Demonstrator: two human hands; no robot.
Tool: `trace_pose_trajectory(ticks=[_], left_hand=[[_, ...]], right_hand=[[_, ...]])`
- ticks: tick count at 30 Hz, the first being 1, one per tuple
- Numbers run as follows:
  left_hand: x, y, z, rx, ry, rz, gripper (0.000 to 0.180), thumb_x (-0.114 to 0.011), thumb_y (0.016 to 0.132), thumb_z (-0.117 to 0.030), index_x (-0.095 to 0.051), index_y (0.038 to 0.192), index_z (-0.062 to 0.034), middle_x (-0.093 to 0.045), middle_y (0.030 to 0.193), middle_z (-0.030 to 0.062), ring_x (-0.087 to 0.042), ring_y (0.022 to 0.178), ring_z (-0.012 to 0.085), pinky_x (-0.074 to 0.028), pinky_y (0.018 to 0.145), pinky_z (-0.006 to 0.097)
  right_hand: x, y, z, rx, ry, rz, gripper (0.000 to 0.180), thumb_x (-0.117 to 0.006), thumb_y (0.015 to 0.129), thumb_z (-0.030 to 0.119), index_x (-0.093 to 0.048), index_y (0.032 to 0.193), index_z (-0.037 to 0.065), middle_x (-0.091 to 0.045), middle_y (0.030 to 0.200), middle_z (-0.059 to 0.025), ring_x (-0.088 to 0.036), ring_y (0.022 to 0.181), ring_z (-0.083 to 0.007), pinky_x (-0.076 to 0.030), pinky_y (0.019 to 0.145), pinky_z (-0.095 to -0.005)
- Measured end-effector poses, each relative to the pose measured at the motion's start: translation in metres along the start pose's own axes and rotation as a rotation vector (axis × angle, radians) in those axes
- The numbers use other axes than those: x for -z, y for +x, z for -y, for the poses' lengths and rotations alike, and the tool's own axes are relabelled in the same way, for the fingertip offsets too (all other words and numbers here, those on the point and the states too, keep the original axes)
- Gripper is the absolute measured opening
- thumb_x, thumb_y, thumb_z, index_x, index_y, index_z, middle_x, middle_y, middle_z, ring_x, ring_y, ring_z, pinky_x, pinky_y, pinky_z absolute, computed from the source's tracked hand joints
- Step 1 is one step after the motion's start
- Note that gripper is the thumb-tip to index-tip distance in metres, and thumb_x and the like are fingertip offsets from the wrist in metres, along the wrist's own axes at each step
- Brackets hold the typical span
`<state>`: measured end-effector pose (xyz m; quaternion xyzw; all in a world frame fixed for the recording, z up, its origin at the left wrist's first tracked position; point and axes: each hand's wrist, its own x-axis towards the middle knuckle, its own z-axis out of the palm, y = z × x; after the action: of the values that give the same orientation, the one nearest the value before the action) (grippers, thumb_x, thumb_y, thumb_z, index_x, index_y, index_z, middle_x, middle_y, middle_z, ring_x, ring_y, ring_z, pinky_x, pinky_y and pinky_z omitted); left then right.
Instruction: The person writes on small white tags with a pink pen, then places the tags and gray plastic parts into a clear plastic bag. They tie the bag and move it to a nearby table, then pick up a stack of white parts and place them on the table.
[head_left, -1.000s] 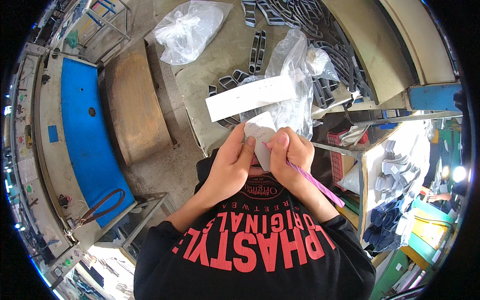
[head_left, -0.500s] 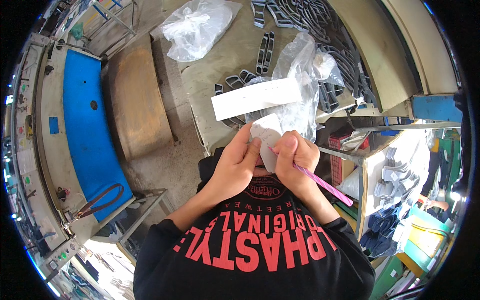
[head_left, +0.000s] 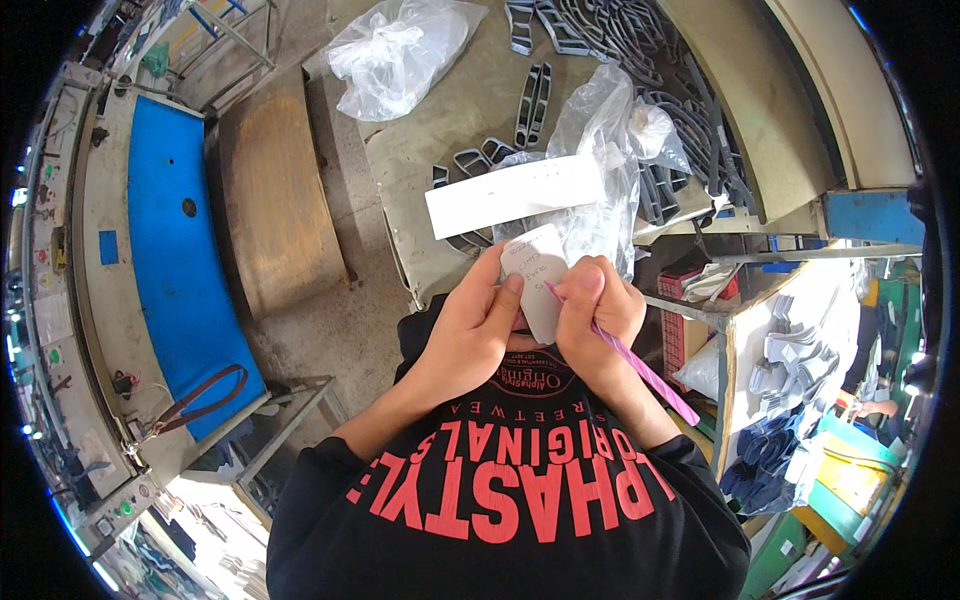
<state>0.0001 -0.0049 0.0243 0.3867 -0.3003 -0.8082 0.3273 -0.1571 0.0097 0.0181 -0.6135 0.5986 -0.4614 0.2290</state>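
Note:
A small pale card (head_left: 536,272) with handwriting on it is pinched in my left hand (head_left: 475,318), thumb on top. My right hand (head_left: 600,312) grips a pink and purple striped pen (head_left: 655,378), its tip close to the card's right edge. Whether the tip touches the card I cannot tell. Just beyond my hands lies a long white paper sheet (head_left: 515,195), partly over a clear plastic bag (head_left: 610,130) on the table (head_left: 410,150).
Grey curved strips and loop-shaped parts (head_left: 532,105) cover much of the table's far and right side. Another clear bag (head_left: 405,55) sits at the far left corner. Leftward stand a brown curved panel (head_left: 275,195) and a blue-topped bench (head_left: 175,240). A shelf holds stacked pieces (head_left: 795,345) at right.
My right hand has shifted slightly right, bringing the pen with it and uncovering more of the handwriting. My left hand still holds the card, now turned a little.

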Motion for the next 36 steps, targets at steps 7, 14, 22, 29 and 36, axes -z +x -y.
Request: trace_pose_trajectory(ticks=[7, 14, 22, 29, 36], left_hand=[[0.003, -0.002, 0.0, -0.051, 0.085, 0.008, 0.037, -0.037, 0.111, -0.014, -0.034, 0.147, -0.005, -0.061, 0.123, 0.0141, -0.068, 0.107, 0.0239, -0.063, 0.086, 0.038], [0.0, -0.005, -0.002, -0.043, 0.017, -0.01, 0.035, -0.035, 0.111, -0.013, -0.035, 0.144, -0.0037, -0.06, 0.122, 0.0163, -0.068, 0.109, 0.0267, -0.063, 0.088, 0.04], [0.001, -0.008, 0.001, -0.026, -0.004, -0.023, 0.033, -0.037, 0.111, -0.016, -0.036, 0.143, -0.0059, -0.059, 0.128, 0.0144, -0.066, 0.114, 0.0265, -0.062, 0.09, 0.041], [0.01, 0.001, 0.014, -0.027, -0.095, -0.053, 0.036, -0.034, 0.112, -0.02, -0.032, 0.146, -0.0065, -0.057, 0.129, 0.0144, -0.069, 0.11, 0.0266, -0.063, 0.088, 0.04], [0.018, 0.004, 0.026, 0.019, -0.068, -0.047, 0.036, -0.034, 0.112, -0.023, -0.034, 0.145, -0.008, -0.058, 0.128, 0.0127, -0.068, 0.111, 0.0262, -0.063, 0.086, 0.039]], right_hand=[[0.001, -0.003, 0.0, -0.006, -0.052, 0.029, 0.04, -0.043, 0.108, 0.023, -0.055, 0.075, 0.003, -0.061, 0.065, -0.0093, -0.062, 0.054, -0.0232, -0.048, 0.055, -0.0326], [0.004, -0.007, -0.003, 0.004, 0.034, -0.021, 0.034, -0.05, 0.104, 0.02, -0.058, 0.076, 0.004, -0.06, 0.064, -0.0128, -0.062, 0.054, -0.0302, -0.048, 0.053, -0.0381], [0.004, -0.008, 0.0, 0.042, 0.039, 0.015, 0.037, -0.046, 0.106, 0.02, -0.056, 0.074, 0.003, -0.059, 0.063, -0.011, -0.06, 0.053, -0.0268, -0.046, 0.051, -0.0359], [0.002, -0.015, -0.007, 0.018, 0.047, 0.062, 0.035, -0.049, 0.104, 0.018, -0.056, 0.074, 0.003, -0.059, 0.062, -0.0135, -0.062, 0.054, -0.0325, -0.048, 0.053, -0.039], [-0.002, -0.02, -0.016, 0.008, 0.025, 0.131, 0.039, -0.044, 0.107, 0.022, -0.057, 0.076, 0.002, -0.061, 0.065, -0.0097, -0.061, 0.055, -0.0212, -0.047, 0.054, -0.0312]])
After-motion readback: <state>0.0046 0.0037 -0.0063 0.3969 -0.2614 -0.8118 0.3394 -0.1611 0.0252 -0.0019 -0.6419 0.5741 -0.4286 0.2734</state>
